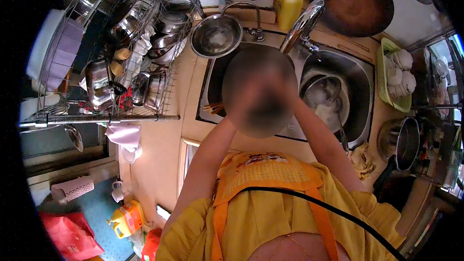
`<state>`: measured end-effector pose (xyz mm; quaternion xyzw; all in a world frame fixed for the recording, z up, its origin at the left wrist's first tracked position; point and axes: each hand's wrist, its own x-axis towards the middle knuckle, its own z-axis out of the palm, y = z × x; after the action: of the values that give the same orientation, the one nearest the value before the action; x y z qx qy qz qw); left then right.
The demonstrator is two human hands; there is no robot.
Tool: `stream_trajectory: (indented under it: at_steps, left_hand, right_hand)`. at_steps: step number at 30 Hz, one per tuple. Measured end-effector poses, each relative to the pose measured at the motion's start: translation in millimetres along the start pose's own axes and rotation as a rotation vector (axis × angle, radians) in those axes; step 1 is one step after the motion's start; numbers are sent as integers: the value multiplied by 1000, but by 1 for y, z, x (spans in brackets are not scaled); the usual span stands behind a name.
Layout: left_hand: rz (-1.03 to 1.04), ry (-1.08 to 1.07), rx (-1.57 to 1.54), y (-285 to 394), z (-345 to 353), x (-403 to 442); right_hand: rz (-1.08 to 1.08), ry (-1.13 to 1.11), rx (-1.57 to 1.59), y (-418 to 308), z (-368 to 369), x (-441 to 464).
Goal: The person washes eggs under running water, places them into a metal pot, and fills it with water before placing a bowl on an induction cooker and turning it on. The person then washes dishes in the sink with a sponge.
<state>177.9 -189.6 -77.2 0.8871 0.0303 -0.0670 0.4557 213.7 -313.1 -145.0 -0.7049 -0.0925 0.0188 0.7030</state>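
Observation:
Both my forearms reach forward over the double sink (pixel 369 101). A round blurred patch covers my left hand (pixel 247 100) and my right hand (pixel 282 86), so their fingers and anything between them are hidden. Something dark shows through the blur near them, but its kind cannot be made out. Just left of my left hand, chopsticks (pixel 212 108) stick out over the left basin. To the right of my right hand, the right basin holds a pot (pixel 345 101) with a metal bowl or strainer and whitish contents. The chrome faucet (pixel 302 24) rises behind my hands.
A metal bowl (pixel 216 36) sits behind the left basin, near a yellow pump bottle (pixel 289 7) and a large wok (pixel 353 2). A crowded dish rack (pixel 166 84) stands left. On the right are a green basket (pixel 385 84) of bowls, a pan (pixel 407 144) and a cloth (pixel 361 160).

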Motion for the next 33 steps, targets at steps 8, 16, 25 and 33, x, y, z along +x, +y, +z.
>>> stream_trajectory:
  at_steps: [8, 16, 25, 33]
  left_hand:
    - [146, -19, 70, -28, -2, 6]
    - [250, -129, -194, 9, -27, -16]
    - [340, 67, 105, 8, -26, -13]
    - [647, 247, 298, 4, -34, -22]
  right_hand:
    - [411, -353, 586, -47, -21, -11]
    - [387, -314, 271, -41, -21, -3]
    - [450, -197, 308, -77, -6, -9]
    - [425, -477, 669, -99, -30, -26]
